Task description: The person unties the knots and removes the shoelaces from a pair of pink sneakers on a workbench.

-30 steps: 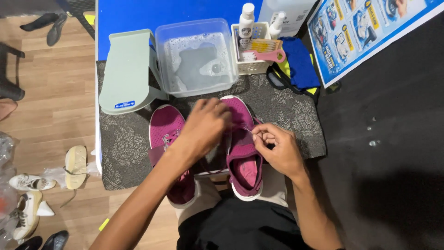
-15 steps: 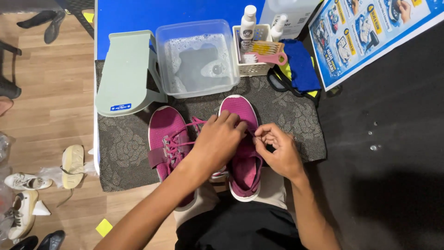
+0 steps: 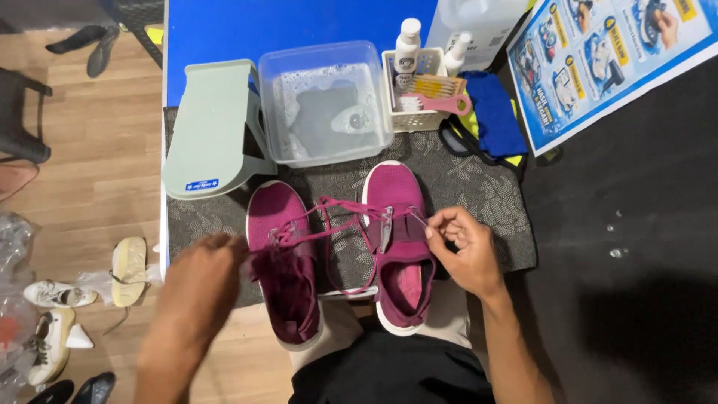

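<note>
Two magenta knit shoes lie side by side on a grey patterned mat point(image 3: 493, 198). My right hand point(image 3: 465, 253) pinches the eyelet edge of the right shoe point(image 3: 396, 196) on its right side. A magenta lace point(image 3: 340, 208) runs loose from that shoe's eyelets across the left shoe point(image 3: 278, 217). My left hand point(image 3: 200, 288), blurred, grips the lace's far end beside the left shoe's left edge. My knees sit just below the shoes.
Behind the shoes stand a clear tub point(image 3: 323, 101) of soapy water, a pale green step stool point(image 3: 213, 131), and a white basket point(image 3: 419, 90) with bottles and brushes. A blue cloth point(image 3: 493, 116) and a poster point(image 3: 606, 60) lie right. Other shoes point(image 3: 60, 295) litter the wooden floor at left.
My left hand has swung from above the right shoe out to the left, drawing the lace loose across the left shoe. My right hand stays on the right shoe.
</note>
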